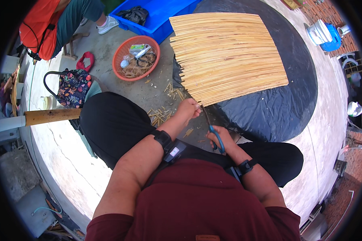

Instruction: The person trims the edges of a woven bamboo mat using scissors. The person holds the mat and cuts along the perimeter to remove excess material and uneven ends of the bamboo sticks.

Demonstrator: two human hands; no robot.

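Observation:
A mat of thin tan sticks (231,56) lies on a black plastic sheet (265,116) in front of me. With its fingers pinched together, my left hand (188,110) is at the mat's near left corner and grips the end of the sticks there. My right hand (224,135) is closed around the blue handles of a pair of scissors (218,141). The dark blades point up and away from me, their tips close to my left fingertips and that same corner. Exactly what lies between the blades is too small to make out.
Short cut stick ends (160,115) litter the ground left of the mat. An orange plastic basket (117,66) holds tangled fibre and small items. Behind it is a blue tray (159,20). A floral bag (73,89) and another person's leg (78,18) are at the left.

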